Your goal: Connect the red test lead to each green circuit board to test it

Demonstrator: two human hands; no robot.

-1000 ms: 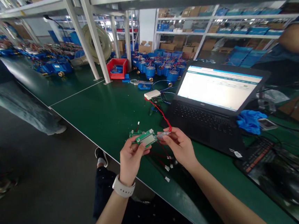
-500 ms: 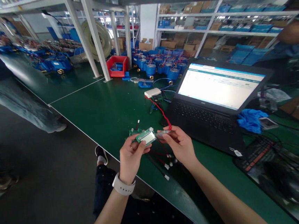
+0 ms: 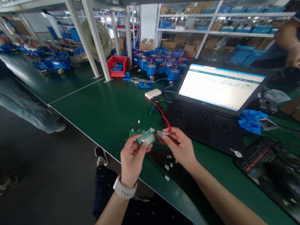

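My left hand (image 3: 131,159) is closed on a small green circuit board (image 3: 147,137) with a pale display window, held above the green bench's near edge. My right hand (image 3: 179,145) pinches a small clear connector (image 3: 163,133) at the board's right end. A red wire (image 3: 161,114) runs from that connector up to a white box (image 3: 153,93) lying on the bench. A second green board (image 3: 135,132) lies on the bench just behind the held one. Loose red and black leads with white plugs (image 3: 166,166) hang under my hands.
An open black laptop (image 3: 212,100) stands to the right, screen lit. Blue gloves (image 3: 250,121), a phone and cables lie beyond it. Several blue meters (image 3: 158,64) and a red bin (image 3: 117,66) stand at the back. Another person's hand (image 3: 296,54) is at far right; someone's legs (image 3: 14,99) at left.
My hands and the board have barely shifted. The other person's arm at the far right has dropped lower, so the hand now shows.
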